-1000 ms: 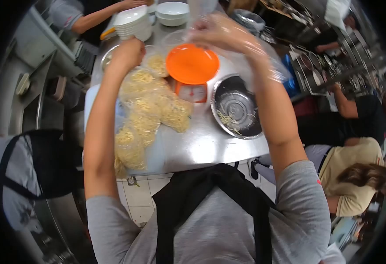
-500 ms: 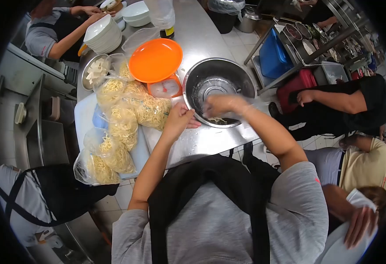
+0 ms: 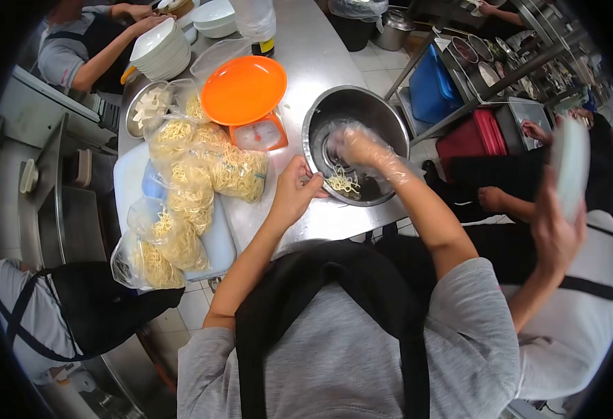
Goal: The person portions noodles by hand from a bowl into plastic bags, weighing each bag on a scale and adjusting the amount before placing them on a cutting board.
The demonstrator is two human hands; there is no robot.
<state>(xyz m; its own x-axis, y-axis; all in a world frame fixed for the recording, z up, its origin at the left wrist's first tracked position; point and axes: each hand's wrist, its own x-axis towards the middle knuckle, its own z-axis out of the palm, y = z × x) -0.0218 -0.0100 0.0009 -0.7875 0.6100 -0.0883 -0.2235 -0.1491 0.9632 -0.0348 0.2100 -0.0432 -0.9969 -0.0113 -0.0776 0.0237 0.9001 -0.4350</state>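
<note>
My left hand (image 3: pixel 298 190) is closed on the near left rim of a large steel mixing bowl (image 3: pixel 398 126), thumb over the edge. Inside the bowl is my right hand (image 3: pixel 359 145), covered by a clear plastic glove; motion smears its fingers, so whether it grips anything does not show. A small clump of pale noodles (image 3: pixel 343 181) lies in the bowl's near side, below that hand. The bowl appears slightly tilted on the steel table.
Several bags of noodles (image 3: pixel 191 199) lie left on a cutting board (image 3: pixel 126 171). An orange plate (image 3: pixel 243 91) sits on an orange scale (image 3: pixel 261 134). Stacked white bowls (image 3: pixel 159 52) stand behind. Co-workers are on both sides; one hand (image 3: pixel 558 230) at right holds a blurred pale object.
The bowl has shifted slightly right, with my left hand on its rim. My right hand has moved up inside it, exposing the noodle clump. At right, a co-worker's hand has risen.
</note>
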